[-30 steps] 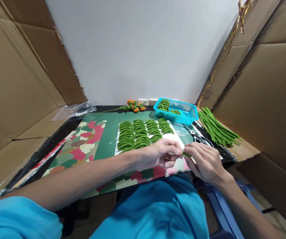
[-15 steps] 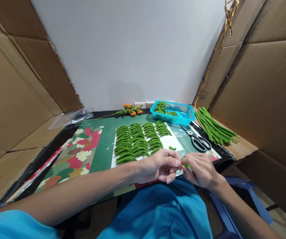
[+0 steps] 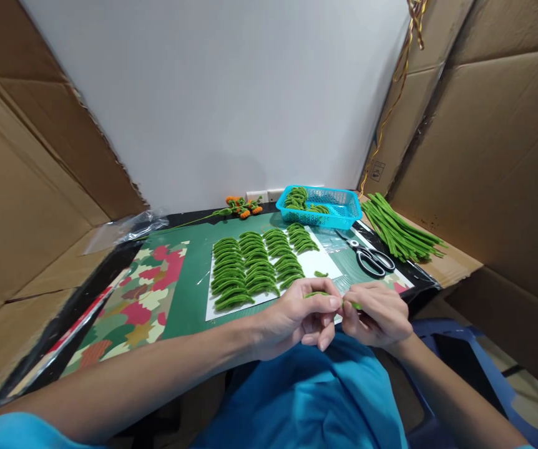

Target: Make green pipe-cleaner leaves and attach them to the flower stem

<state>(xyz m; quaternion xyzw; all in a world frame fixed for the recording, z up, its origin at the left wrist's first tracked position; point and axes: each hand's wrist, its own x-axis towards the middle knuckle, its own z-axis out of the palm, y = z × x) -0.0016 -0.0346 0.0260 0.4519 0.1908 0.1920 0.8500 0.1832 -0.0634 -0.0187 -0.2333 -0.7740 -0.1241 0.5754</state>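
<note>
Green tabletop (image 3: 194,280) beyond; green piece (image 3: 356,305) pinched in right hand (image 3: 377,313).

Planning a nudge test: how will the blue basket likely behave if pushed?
The blue basket is probably light for its size: perforated walls, green pieces filling only part of it. Low and broad, it seems unlikely to tip. The pieces are piled toward one end, so a hard shove might shift them.

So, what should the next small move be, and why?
Probably curve the green piece a little: the left hand and right hand meet at it and both seem to pinch it, while the curved pieces in rows on the white sheet suggest that shape.
</note>
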